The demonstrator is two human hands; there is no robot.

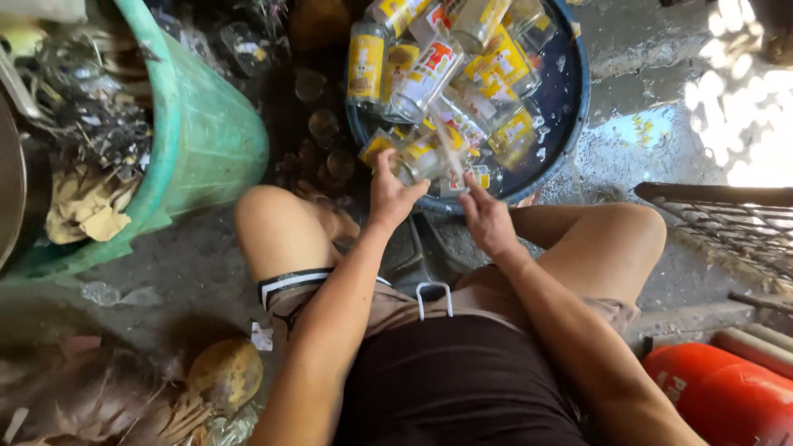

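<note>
A round dark blue basin (570,99) of water sits on the ground in front of my knees, filled with several clear glass bottles (429,70) carrying yellow and red labels. My left hand (390,194) reaches over the near rim and grips one bottle (421,157) lying at the front of the pile. My right hand (487,216) is at the same rim, its fingers on the labelled end of that bottle (471,177); the exact grip is blurred by motion.
A large green plastic tub (206,124) full of scrap and dry leaves stands at the left. A wire crate (727,219) is at the right, orange-red cylinders (719,396) at bottom right. A round yellowish object (225,373) and litter lie at bottom left. The concrete is wet.
</note>
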